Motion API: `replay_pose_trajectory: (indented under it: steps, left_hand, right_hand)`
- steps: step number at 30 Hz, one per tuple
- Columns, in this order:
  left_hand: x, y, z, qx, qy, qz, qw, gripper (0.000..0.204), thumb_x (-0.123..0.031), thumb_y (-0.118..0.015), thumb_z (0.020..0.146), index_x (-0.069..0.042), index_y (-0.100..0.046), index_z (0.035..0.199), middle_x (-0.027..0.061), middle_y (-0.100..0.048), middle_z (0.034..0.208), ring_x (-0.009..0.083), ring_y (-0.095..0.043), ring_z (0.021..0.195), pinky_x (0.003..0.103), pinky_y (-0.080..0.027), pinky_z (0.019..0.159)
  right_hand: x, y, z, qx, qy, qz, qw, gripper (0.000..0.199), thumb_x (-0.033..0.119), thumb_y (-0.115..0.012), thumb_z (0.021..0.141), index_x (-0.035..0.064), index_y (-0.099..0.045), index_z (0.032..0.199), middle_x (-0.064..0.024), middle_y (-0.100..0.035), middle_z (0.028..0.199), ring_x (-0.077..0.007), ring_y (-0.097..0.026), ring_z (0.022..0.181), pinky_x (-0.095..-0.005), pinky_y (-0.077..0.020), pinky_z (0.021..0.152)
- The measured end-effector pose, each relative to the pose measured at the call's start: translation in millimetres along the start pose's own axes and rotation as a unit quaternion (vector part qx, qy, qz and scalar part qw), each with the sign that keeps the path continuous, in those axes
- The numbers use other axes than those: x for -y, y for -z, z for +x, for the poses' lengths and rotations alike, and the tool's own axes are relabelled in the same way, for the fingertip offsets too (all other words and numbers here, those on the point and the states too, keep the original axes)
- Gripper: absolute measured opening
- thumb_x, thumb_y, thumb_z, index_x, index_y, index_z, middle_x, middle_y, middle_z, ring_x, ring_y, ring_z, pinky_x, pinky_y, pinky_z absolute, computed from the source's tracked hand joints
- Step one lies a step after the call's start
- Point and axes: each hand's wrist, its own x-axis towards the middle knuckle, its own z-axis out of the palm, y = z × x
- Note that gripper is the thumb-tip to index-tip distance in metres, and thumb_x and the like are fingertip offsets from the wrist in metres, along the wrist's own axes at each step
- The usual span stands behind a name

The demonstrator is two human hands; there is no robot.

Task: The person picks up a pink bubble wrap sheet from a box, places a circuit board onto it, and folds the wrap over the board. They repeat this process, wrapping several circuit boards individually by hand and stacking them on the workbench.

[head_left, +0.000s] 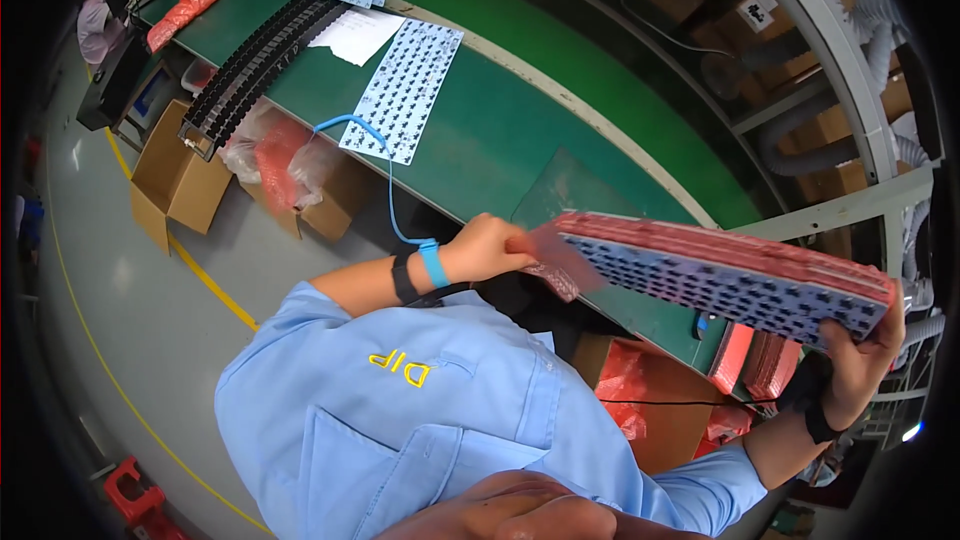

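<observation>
stack of perforated panels [730, 275], held edge-up above the near edge of the green bench [500, 130]. pale sheets with pink-red layers on top.

left hand [485, 248]: fingers curled shut on the stack's left end, at a blurred pink corner. blue wrist strap [433, 263] on that wrist, one coiled blue cord [385, 180] running from it up toward the bench.

right hand [865, 355]: fingers wrapped around the stack's right end from below, thumb side toward the person, clamped on it. dark band on that wrist.

count, relative to the bench: one loose perforated sheet [405, 88] flat on its top, beside one white paper [357, 35]; one long black tray row [260, 60] along its left side; two more perforated sheets at its far end; one cardboard box [175, 175] on the floor just left of it; more red-pink packs [750, 360] below its near edge, number cannot tell.
</observation>
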Motion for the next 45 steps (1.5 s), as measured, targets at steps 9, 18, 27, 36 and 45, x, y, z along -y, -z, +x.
replay_pose_trajectory:
  steps: [9,18,27,36,45]
  left_hand:
    - [79,-7,-48,0.025,0.158,0.227,0.961,0.016,-0.018,-0.07,0.075,-0.007,-0.075,0.085,0.0127,-0.069,0.072,0.0282,-0.065,0.063,0.034,-0.054,0.064]
    - [40,-11,-20,0.219,0.241,-0.305,0.895,0.016,-0.003,-0.066,0.088,0.005,-0.071,0.101,0.0075,-0.072,0.094,0.0105,-0.066,0.086,0.024,-0.053,0.078]
    - [42,-10,-22,0.196,0.297,-0.329,0.875,0.016,-0.007,-0.069,0.088,0.003,-0.07,0.1,0.0069,-0.071,0.09,0.0084,-0.064,0.08,0.021,-0.051,0.073]
    - [40,-13,-23,0.219,0.281,-0.299,0.885,0.013,-0.008,-0.069,0.087,0.002,-0.07,0.095,0.0028,-0.069,0.085,0.0059,-0.061,0.074,0.02,-0.048,0.068]
    - [7,-4,-1,0.228,0.231,-0.335,0.885,0.011,-0.008,-0.063,0.092,0.001,-0.066,0.099,0.0021,-0.068,0.093,0.0057,-0.061,0.082,0.021,-0.049,0.076]
  right_hand:
    - [-18,-21,19,-0.04,-0.005,-0.14,0.989,0.035,-0.005,-0.072,0.076,-0.0028,-0.057,0.108,-0.002,-0.06,0.093,-0.0114,-0.057,0.084,-0.0237,-0.0457,0.079]
    - [-67,-150,49,-0.049,0.154,-0.337,0.928,0.017,0.003,-0.065,0.071,0.0047,-0.051,0.081,-0.0122,-0.057,0.078,-0.0352,-0.056,0.066,-0.0379,-0.0475,0.057]
    - [-106,-280,-41,0.0,0.12,-0.38,0.917,0.034,0.029,-0.074,0.07,0.012,-0.054,0.092,-0.0028,-0.057,0.094,-0.0207,-0.057,0.082,-0.0335,-0.0461,0.06]
    - [-119,-309,-59,0.069,-0.02,-0.223,0.972,0.05,0.035,-0.08,0.069,0.0041,-0.057,0.1,-0.0138,-0.058,0.112,-0.0335,-0.057,0.097,-0.0406,-0.049,0.079]
    - [-122,-262,-99,0.039,-0.041,-0.04,0.998,0.038,0.023,-0.077,0.076,0.0041,-0.06,0.104,-0.0172,-0.056,0.12,-0.0361,-0.055,0.109,-0.0388,-0.0463,0.09]
